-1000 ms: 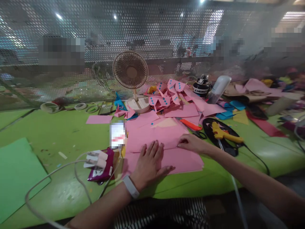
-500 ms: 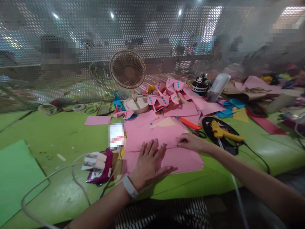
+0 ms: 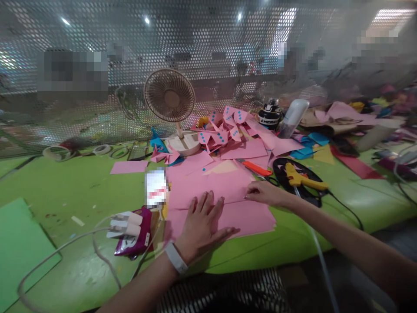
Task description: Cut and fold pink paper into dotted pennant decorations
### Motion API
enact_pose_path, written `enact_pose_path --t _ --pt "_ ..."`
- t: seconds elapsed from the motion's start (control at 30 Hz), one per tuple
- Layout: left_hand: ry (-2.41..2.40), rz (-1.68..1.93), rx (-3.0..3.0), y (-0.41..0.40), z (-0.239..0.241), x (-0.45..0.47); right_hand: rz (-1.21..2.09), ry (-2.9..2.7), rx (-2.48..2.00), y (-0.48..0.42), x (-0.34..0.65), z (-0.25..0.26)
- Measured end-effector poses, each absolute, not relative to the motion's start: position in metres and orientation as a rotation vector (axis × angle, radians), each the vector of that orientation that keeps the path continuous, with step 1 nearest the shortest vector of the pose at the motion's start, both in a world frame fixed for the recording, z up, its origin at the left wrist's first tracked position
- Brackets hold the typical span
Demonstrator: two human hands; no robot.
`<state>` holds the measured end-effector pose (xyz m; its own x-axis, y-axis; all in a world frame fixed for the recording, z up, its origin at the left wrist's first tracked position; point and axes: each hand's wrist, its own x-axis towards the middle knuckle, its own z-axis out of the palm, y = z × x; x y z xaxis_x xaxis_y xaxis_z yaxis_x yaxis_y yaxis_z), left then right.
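A large pink paper sheet (image 3: 250, 215) lies on the green table (image 3: 74, 191) in front of me, with a folded flap across its upper half. My left hand (image 3: 203, 221) rests flat on the sheet, fingers stretched out, palm down. My right hand (image 3: 263, 193) sits at the right end of the fold line, fingers curled and pressing down on the paper's edge.
A small fan (image 3: 171, 102) stands behind the paper. Folded pink pieces with blue dots (image 3: 224, 128) are piled at the back. A yellow glue gun (image 3: 301, 178), orange scissors (image 3: 259, 168), a purple pouch with white plugs (image 3: 133, 230), tape rolls (image 3: 55, 152) and a green sheet (image 3: 19, 243) lie around.
Both hands stay on the pink sheet almost unmoved. The view has drifted slightly to the right, so everything sits a little further left in the picture.
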<state>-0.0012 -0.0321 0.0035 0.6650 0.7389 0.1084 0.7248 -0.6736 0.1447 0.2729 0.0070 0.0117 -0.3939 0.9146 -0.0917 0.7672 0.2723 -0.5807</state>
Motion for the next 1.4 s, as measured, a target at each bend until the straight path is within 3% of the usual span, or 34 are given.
enact_pose_path --t 0.27,0.43,0.67,1.4 --pt "1.245 0.257 2.816 -0.031 0.005 0.000 0.664 -2.234 -1.788 -0.003 0.295 0.031" --pt "1.233 0.324 2.845 -0.032 0.002 0.000 0.100 -2.092 -1.792 -0.027 0.260 0.040" --pt "1.220 0.288 2.872 -0.028 -0.002 -0.004 0.154 -2.533 -1.476 -0.043 0.197 0.007" --pt "1.223 0.265 2.840 -0.028 0.001 -0.001 0.060 -2.617 -1.474 -0.042 0.236 -0.004"
